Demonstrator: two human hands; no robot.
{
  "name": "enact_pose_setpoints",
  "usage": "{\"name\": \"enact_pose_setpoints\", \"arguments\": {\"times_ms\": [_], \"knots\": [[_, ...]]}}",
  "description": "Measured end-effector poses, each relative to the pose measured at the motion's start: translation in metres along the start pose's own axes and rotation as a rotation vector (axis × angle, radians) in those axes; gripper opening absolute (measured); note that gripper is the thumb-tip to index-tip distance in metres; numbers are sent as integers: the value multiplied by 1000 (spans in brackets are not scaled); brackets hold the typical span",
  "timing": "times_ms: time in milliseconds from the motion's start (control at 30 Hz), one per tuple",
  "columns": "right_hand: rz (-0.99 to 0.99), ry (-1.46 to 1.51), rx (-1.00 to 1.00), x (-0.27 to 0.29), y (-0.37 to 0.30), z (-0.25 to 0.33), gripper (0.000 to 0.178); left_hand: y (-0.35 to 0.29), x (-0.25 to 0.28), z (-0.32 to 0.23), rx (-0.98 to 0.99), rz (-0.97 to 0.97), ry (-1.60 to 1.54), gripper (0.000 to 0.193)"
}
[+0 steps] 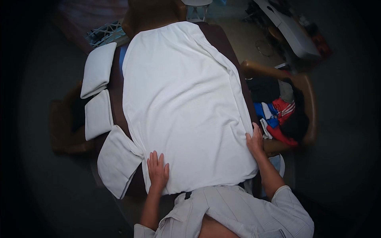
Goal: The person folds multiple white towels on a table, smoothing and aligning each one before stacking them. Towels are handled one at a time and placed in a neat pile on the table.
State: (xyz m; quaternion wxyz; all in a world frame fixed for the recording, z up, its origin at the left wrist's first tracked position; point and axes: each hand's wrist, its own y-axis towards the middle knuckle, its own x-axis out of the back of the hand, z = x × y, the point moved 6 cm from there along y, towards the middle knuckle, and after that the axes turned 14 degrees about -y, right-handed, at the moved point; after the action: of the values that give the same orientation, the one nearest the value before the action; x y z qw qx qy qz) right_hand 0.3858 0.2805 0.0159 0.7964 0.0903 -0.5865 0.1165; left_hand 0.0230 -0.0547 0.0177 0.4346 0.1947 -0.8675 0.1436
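Observation:
A large white towel or blanket lies spread over a dark brown table, with soft wrinkles across its middle and a folded-over edge along the right. My left hand rests flat on its near left corner, fingers stretched forward. At the right edge of the cloth, my right hand touches the side with its thumb apart from the fingers; its fingertips lie along the border. Down the left side sit three folded white towels: a far one, a middle one and a near one, which touches the big cloth.
A brown chair on the right holds a heap of clothes in black, red and blue. Another brown chair stands at the left, and a third is beyond the far end. A white desk is at the far right.

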Motion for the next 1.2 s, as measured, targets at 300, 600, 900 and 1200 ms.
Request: {"name": "enact_pose_setpoints", "arguments": {"times_ms": [300,600,900,1200], "knots": [[100,132,-147,12,-87,-50,51,-157,-14,30,153,-260,-2,54],[499,310,-251,3,-196,-70,59,-210,-5,58,723,-525,-393,65],[661,1171,-519,5,-192,-101,54,-236,-94,124,925,-551,-1811,29],[533,1142,-615,18,-151,-177,41,-248,-15,102,600,-576,-1245,33]]}}
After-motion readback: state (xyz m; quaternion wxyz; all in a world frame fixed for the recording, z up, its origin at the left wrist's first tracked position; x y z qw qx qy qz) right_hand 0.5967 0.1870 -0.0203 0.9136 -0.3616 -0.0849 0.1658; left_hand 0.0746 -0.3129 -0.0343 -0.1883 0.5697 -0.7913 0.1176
